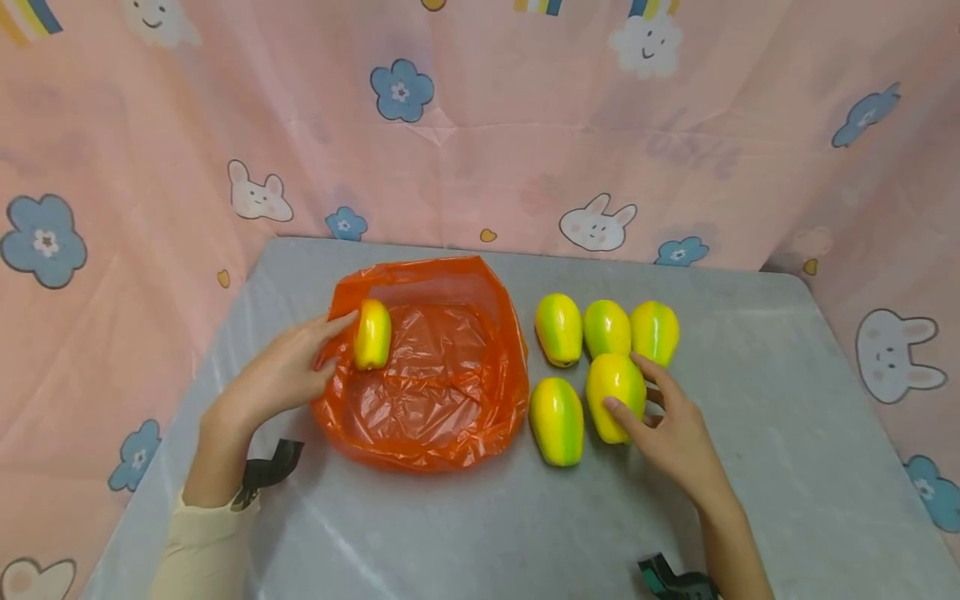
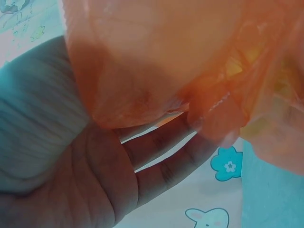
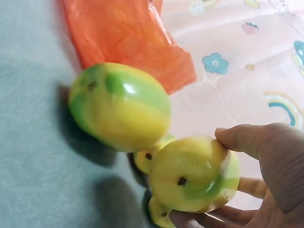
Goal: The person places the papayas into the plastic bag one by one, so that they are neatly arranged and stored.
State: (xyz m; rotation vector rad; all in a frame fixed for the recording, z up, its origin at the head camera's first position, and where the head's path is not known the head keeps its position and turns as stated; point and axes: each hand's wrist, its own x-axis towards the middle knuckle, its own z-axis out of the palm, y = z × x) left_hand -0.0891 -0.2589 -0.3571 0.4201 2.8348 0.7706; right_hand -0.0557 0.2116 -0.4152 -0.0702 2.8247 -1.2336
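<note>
Head view shows the left forearm rising from the lower left out of a pale sleeve [image 1: 206, 542], the wrist bent so that the left hand [image 1: 288, 367] points rightward at the near side of an orange plastic bag [image 1: 427, 462]. Its upper fingers stretch across the bag's left rim, one tip reaching the edge of a yellow fruit [image 1: 372, 335] inside the bag; the lower digit sits by the rim. From the left wrist, the fingers run fairly straight, slightly spread, into the orange film, which hides their ends, so whether they pinch the plastic cannot be told. On the other side the bare right forearm slants up and leftward, and the right hand [image 1: 671, 429] grips a yellow-green fruit [image 1: 615, 396], thumb on its near side and fingers curled around the far side. From the right wrist, that fruit's dark-spotted end faces the camera. Another fruit [image 1: 557, 421] rests on the grey table [image 1: 810, 467] just beside it, between it and the bag. Behind them stand three more fruits [image 1: 558, 329] in a row, the middle one partly covered by the held fruit.
</note>
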